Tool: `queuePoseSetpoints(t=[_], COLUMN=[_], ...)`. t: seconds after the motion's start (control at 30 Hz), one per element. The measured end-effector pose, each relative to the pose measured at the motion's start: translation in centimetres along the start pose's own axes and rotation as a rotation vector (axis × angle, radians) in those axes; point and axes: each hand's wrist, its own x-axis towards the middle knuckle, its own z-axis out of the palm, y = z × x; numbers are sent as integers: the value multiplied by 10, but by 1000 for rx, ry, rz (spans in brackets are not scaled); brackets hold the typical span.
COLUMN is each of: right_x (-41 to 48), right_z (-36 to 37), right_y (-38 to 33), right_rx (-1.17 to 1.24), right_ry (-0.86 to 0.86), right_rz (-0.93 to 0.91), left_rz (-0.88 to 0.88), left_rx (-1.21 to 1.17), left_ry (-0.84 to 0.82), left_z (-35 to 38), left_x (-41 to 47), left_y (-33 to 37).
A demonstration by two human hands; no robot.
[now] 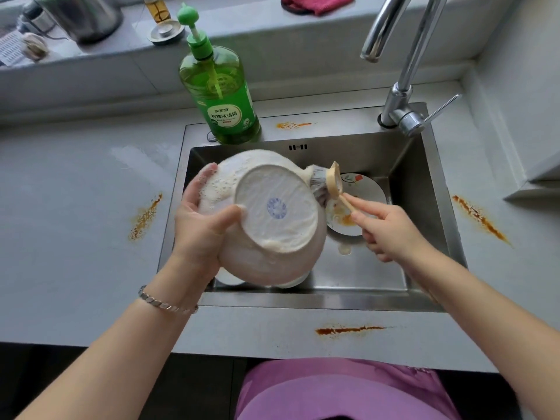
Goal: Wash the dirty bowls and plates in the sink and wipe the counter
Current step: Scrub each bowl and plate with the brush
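Note:
Over the steel sink (424,189) my left hand (201,221) grips a large white bowl (272,213) turned bottom up, covered in soapy foam, with a blue stamp on its base. My right hand (386,227) holds the wooden handle of a dish brush (328,184) whose bristles press against the bowl's right side. Below the brush a flowered plate (368,189) with orange sauce lies on the sink floor. More white dishes (292,281) peek out under the bowl.
A green dish-soap pump bottle (222,95) stands at the sink's back left edge, and the chrome faucet (400,80) at the back right. Orange sauce streaks mark the counter left (145,218), right (478,218), front (348,329) and behind the sink (292,125). A pink cloth (315,3) lies on the sill.

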Motion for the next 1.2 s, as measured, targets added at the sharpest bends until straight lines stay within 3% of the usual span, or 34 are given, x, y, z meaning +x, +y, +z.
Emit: queuePoseSetpoints(t=[0.27,0.4,0.57,0.77,0.9,1.0,1.13,1.2], right_x=[-35,-19,-39,-17,-8,-10,-6,-11], right_z=[12,7,11,-7,-7,0,-6,3], right_y=[33,21,27,10,-10,-18,-11,-18], right_rx=[45,100,65,0,-146,-345,-364,-346], right_ry=[-114,-31,-89,6,-56,-137,-169,-204], right_rz=[91,112,68,119,5,-143,-35,-104], left_rz=[28,65,76,-38,-97,-82,-9,23], left_rx=[-40,-68,-107,5,138,228,389,442], left_ry=[172,146,139,-69,-167,-191,-250,-275], left_z=[3,11,11,2,1,-2,-8,-7], left_x=[6,4,12,-2,-11,-13,-15,-17], left_y=[-8,-12,-9,-16,-21,-23,-23,-24])
